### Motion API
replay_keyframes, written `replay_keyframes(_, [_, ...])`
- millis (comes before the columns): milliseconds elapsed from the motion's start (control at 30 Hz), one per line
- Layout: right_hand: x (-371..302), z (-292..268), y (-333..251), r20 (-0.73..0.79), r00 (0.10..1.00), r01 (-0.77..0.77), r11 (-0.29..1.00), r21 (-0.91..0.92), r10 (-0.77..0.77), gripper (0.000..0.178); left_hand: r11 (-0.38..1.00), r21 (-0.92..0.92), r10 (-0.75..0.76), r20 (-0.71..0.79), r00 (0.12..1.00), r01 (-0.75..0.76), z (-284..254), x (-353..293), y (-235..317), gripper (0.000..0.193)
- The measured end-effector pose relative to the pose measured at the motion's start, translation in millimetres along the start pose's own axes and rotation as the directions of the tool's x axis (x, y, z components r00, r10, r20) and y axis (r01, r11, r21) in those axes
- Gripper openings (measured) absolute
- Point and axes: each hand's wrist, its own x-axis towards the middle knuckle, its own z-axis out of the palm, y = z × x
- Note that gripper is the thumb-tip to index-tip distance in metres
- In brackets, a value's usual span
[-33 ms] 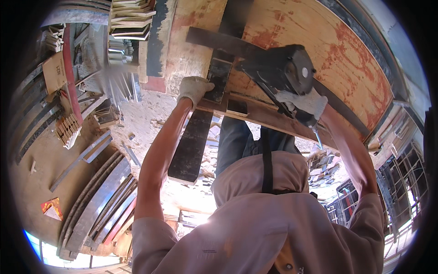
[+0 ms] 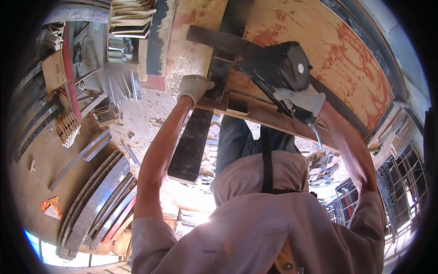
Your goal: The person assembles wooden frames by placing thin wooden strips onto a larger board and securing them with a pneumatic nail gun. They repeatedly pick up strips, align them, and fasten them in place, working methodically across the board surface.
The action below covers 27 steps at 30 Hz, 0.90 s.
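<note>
My gloved left hand (image 2: 195,88) is closed on the left edge of a short dark board (image 2: 220,76), its thumb over the top face. In my gloved right hand (image 2: 302,101) is a black nail gun (image 2: 288,66), gripped by its handle, with a light-blue hose fitting (image 2: 317,137) hanging below. The gun's nose points left toward the short board; where exactly its tip ends is hard to make out. A long dark strip (image 2: 203,36) lies across the boards beyond my hands. Under my left hand, a dark plank (image 2: 191,146) slants toward me.
A stained plywood sheet (image 2: 310,27) covers the bench, with a wooden rail (image 2: 273,119) along its near edge. Stacked wood strips (image 2: 131,18) stand at the far left. Long curved boards (image 2: 98,196) lean at the lower left. Wood scraps (image 2: 321,168) litter the floor.
The nail gun and my right hand have shifted very slightly left and away from me. My left hand stays in place on the board.
</note>
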Motion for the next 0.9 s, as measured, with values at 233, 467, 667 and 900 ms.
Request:
replay_keyframes(233, [55.1,10.6,-15.3,0.1,0.994,0.037,0.994,0.104,-0.047,0.028,0.989,0.071,-0.123,-0.037,0.992,0.126,-2.5,-15.8,5.6,0.037])
replay_keyframes(467, [78.1,10.1,-27.9,0.254,0.966,0.025,0.996,0.087,-0.047,0.029,0.955,-0.196,-0.24,-0.064,0.969,0.224,0.4,-11.3,7.6,0.035])
replay_keyframes(667, [86.1,11.5,-28.0,0.267,0.963,-0.081,0.975,0.207,0.023,0.023,0.959,-0.126,-0.263,-0.064,0.963,0.253,1.6,-14.9,5.9,0.039])
replay_keyframes(900, [83.7,7.5,-28.9,0.235,0.972,-0.068,0.977,0.203,0.019,0.011,0.977,-0.051,-0.213,-0.1,0.972,0.209,9.0,-7.7,0.6,0.044])
